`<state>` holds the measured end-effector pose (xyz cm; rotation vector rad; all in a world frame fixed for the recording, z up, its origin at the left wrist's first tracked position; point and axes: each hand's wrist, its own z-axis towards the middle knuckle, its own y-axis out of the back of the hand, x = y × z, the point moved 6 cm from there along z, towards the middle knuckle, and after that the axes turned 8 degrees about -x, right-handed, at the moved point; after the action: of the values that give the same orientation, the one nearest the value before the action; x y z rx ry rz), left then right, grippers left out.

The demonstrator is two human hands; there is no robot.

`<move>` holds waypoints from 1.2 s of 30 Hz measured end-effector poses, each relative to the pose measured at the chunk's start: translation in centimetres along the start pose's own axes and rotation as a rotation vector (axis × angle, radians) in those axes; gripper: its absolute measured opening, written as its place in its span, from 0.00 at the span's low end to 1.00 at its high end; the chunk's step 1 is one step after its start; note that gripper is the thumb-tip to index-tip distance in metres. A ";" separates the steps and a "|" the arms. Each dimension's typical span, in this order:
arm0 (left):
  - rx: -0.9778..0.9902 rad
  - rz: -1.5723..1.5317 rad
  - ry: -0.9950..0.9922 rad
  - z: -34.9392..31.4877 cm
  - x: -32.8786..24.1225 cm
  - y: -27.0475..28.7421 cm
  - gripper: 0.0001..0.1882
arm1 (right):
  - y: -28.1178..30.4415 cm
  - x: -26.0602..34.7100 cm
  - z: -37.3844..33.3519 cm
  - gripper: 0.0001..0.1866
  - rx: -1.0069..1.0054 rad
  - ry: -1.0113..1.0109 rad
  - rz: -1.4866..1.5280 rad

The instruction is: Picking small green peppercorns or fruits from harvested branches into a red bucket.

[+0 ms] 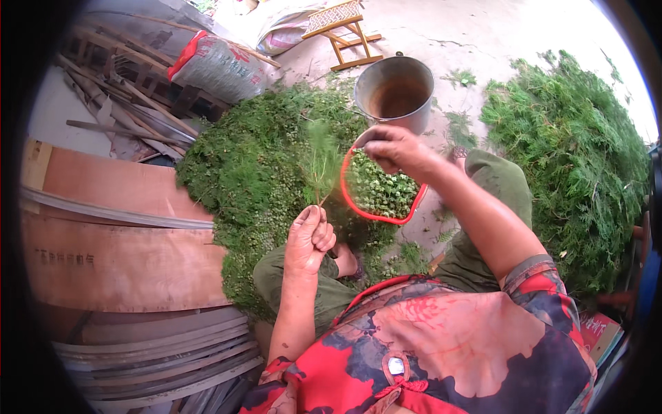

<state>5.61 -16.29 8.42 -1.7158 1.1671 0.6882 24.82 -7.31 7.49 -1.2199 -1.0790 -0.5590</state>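
My left hand pinches a feathery green conifer sprig by its stem. The sprig stands upright above the heap and its top is smeared by motion. My right hand is above the far left rim of a red-rimmed bucket, its fingers curled together. Whether it holds something is hidden. Inside the bucket lie many small pale green cones. To the left of the bucket spreads a large heap of green cuttings, dotted with similar cones.
A grey metal pail stands just beyond the bucket. Farther off are a folding stool and a filled sack. A second pile of green branches lies at right. Wooden boards flank the left side.
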 end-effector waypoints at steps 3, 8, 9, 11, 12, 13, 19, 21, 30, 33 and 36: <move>0.001 0.066 -0.037 0.0 0.9 -0.6 0.11 | -4.0 -1.2 -0.6 0.13 0.029 0.526 -0.473; -0.002 0.075 -0.050 -0.1 1.3 -1.3 0.10 | -5.2 -1.6 -1.3 0.16 -0.018 0.366 -0.739; 0.004 0.040 -0.045 0.1 1.5 -1.2 0.10 | -4.5 -1.6 -1.1 0.16 -0.089 0.293 -0.563; 0.021 0.042 -0.047 0.5 1.6 -1.1 0.11 | -3.8 -1.8 -0.7 0.16 -0.058 0.139 -0.601; 0.036 0.047 -0.055 0.4 1.5 -1.2 0.11 | -3.7 -1.8 -0.6 0.16 -0.061 0.148 -0.589; 0.034 0.047 -0.056 0.3 1.5 -1.3 0.11 | -3.7 -1.9 -0.5 0.17 -0.065 0.157 -0.578; 0.047 -0.068 -0.035 0.3 1.5 -0.6 0.11 | -3.1 -2.8 0.0 0.04 -0.145 -0.171 0.294; 0.070 -0.138 -0.063 0.4 1.0 -0.1 0.12 | -0.8 -2.6 1.9 0.04 -0.002 -0.230 0.934; 0.147 -0.332 0.063 -0.3 2.0 -1.5 0.12 | -6.7 -8.4 -1.4 0.08 0.170 -0.540 0.648; 0.148 -0.345 0.106 -0.4 3.0 -1.5 0.11 | -7.4 -7.8 -1.5 0.10 0.246 -0.584 0.698; 0.116 -0.290 0.066 -0.2 3.1 -1.1 0.12 | -7.0 -7.8 -1.7 0.09 0.210 -0.555 0.550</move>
<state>7.83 -17.53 6.38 -1.7734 0.9567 0.3823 16.28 -12.44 3.92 -1.4452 -1.1497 0.3296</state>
